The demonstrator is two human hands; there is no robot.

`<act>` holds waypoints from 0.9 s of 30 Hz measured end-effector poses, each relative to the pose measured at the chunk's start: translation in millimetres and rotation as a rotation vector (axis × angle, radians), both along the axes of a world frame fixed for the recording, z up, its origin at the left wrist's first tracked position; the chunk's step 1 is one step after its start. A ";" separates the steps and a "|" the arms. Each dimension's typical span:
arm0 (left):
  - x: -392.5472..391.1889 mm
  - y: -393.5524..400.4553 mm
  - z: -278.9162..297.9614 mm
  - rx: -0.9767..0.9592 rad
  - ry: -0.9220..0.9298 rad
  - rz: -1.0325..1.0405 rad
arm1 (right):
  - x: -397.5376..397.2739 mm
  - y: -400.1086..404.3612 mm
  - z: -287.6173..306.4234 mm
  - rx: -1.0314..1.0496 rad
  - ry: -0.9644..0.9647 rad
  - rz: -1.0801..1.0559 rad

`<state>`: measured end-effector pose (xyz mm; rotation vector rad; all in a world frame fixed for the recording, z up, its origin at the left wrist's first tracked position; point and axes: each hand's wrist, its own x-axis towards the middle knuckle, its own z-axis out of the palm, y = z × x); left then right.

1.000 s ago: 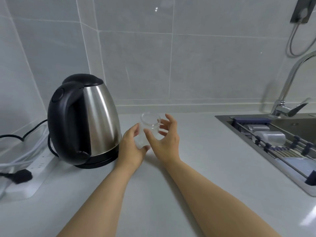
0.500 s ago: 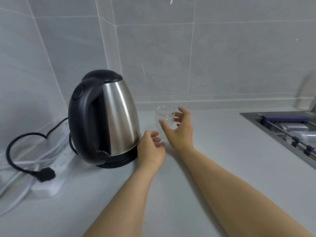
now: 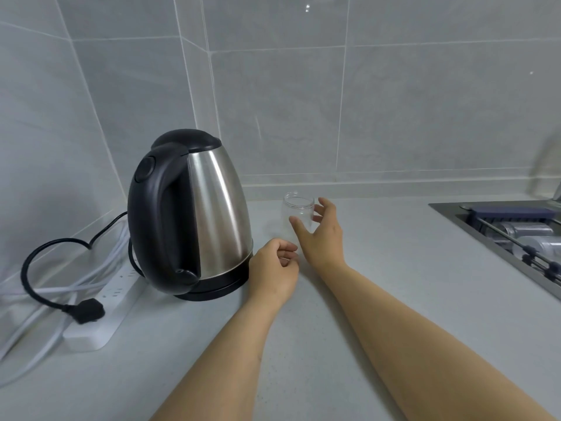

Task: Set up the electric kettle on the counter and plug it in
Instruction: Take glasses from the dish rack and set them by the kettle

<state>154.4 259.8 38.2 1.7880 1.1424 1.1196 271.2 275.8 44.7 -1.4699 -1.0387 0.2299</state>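
While the steel kettle [image 3: 209, 220] stands upright on its black base [image 3: 212, 284] just left of the left hand [image 3: 274, 271], that hand rests on the counter [image 3: 394, 299] with fingers loosely curled, holding nothing. The right hand [image 3: 323, 235] sits just beyond it, fingers spread wide beside a clear glass jar [image 3: 298, 214]; contact is unclear. Further left of both hands, the black plug [image 3: 86, 309] lies on the white power strip [image 3: 103, 311], apparently not inserted. A sink [image 3: 516, 238] lies well right.
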 end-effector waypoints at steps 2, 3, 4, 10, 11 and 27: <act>0.0 -0.4 0.7 0.008 0.006 -0.005 | 1.0 1.3 -1.8 -0.030 -0.014 -0.002; -0.4 -1.2 0.9 0.011 0.006 -0.008 | 1.3 1.5 -2.3 -0.049 -0.014 0.000; -0.5 -1.7 1.1 0.011 0.003 -0.014 | 1.8 1.7 -2.8 -0.066 -0.009 0.000; -3.3 -6.4 1.3 0.025 -0.014 -0.019 | -1.2 -15.1 -0.6 -0.082 0.020 -0.011; -3.4 -7.7 1.3 0.028 -0.019 -0.016 | -1.1 -20.1 -0.7 -0.078 0.020 -0.014; 25.6 -63.7 4.1 -0.082 -0.232 -0.079 | 50.2 -122.2 1.0 -0.081 0.157 -0.165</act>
